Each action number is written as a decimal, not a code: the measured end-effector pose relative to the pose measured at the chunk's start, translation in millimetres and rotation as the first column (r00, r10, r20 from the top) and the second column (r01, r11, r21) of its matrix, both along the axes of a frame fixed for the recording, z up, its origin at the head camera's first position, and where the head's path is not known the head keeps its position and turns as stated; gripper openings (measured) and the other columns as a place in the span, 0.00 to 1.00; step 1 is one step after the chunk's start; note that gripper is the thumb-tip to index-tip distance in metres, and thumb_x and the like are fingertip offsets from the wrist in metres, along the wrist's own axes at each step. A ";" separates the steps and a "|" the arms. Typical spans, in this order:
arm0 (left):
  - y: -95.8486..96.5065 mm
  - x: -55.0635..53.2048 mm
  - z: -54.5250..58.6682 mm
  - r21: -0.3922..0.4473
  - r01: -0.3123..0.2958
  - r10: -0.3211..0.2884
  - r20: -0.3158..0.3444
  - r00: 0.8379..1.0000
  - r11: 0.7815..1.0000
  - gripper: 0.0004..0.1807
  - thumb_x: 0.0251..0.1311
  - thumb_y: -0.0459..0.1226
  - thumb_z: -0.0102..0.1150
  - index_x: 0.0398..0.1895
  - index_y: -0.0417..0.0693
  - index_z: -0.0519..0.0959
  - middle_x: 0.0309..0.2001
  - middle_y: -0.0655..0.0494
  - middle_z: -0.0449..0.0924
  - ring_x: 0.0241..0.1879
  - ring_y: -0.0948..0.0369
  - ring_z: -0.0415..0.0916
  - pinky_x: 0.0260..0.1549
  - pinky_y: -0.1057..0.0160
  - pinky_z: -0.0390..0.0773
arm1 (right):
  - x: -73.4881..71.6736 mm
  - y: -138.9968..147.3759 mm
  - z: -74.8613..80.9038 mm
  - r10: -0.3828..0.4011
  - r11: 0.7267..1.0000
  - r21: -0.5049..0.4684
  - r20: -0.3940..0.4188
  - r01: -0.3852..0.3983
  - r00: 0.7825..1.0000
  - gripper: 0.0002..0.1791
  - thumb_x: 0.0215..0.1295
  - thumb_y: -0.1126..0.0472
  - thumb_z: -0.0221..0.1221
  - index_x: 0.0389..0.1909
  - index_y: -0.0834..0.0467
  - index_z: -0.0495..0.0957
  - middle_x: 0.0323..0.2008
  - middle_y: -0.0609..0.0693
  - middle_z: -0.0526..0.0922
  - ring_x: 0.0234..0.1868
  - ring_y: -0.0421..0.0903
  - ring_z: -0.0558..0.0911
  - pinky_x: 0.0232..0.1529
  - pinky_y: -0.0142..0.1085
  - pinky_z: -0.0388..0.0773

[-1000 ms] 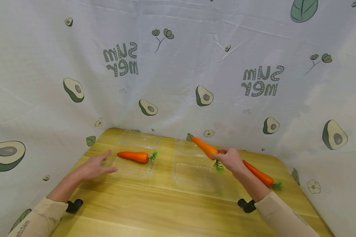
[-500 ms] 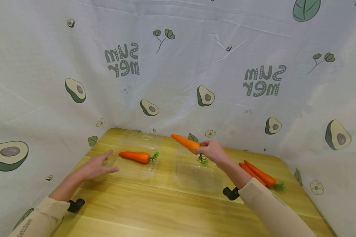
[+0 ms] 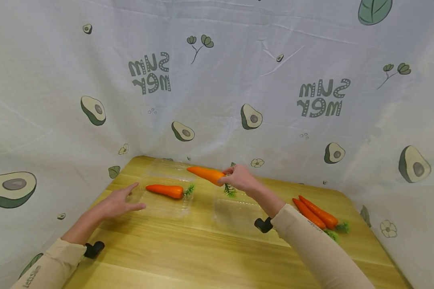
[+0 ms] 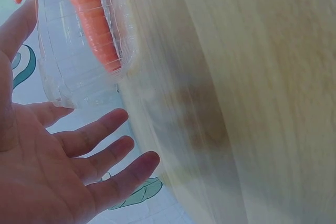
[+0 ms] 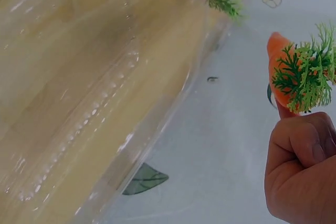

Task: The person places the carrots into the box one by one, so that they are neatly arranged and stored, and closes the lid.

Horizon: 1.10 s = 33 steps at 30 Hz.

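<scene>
My right hand (image 3: 240, 178) pinches an orange carrot (image 3: 205, 174) by its thick end, above the table and between two clear plastic boxes. Its tip points left, and its green leaves (image 5: 310, 74) hang by the fingers. Another carrot (image 3: 166, 191) lies in the left clear box (image 3: 166, 208), its leaves toward the right. At that box's left side is my left hand (image 3: 117, 202), fingers spread and straight; in the left wrist view the thumb and index finger (image 4: 50, 113) reach the box's wall.
The right clear box (image 3: 235, 214) stands with its lid raised, under my right forearm. Two more carrots (image 3: 316, 212) lie side by side at the table's right. A printed curtain (image 3: 209, 88) hangs behind the wooden table (image 3: 188, 257).
My right hand has carried the carrot leftward from over the right box toward the left box. The two carrots at the right are now uncovered by the arm. The left hand stays put.
</scene>
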<state>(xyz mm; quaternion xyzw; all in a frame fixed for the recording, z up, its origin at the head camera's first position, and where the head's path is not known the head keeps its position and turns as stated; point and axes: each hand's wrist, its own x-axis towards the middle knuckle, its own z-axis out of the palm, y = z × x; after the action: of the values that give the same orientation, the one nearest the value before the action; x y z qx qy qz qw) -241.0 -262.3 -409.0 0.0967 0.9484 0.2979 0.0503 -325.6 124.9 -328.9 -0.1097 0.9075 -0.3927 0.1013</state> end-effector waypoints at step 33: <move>-1.1 -2.7 -2.2 0.017 0.005 -0.005 -0.005 1.000 1.000 0.50 0.54 0.58 0.57 0.71 0.40 0.49 0.62 0.31 0.62 0.60 0.38 0.61 0.53 0.40 0.65 | -14.1 -115.0 -29.7 0.365 0.927 0.105 -0.015 -0.361 0.931 0.20 0.46 0.58 0.67 0.43 0.60 0.83 0.45 0.50 0.83 0.28 0.42 0.71 0.28 0.32 0.67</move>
<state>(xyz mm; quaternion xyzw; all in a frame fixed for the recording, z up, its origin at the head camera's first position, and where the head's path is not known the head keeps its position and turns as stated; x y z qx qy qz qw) -243.7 -263.4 -411.2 0.1003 0.9456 0.3057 0.0479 -339.7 9.9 -358.6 -0.2772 0.8917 -0.3192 0.1619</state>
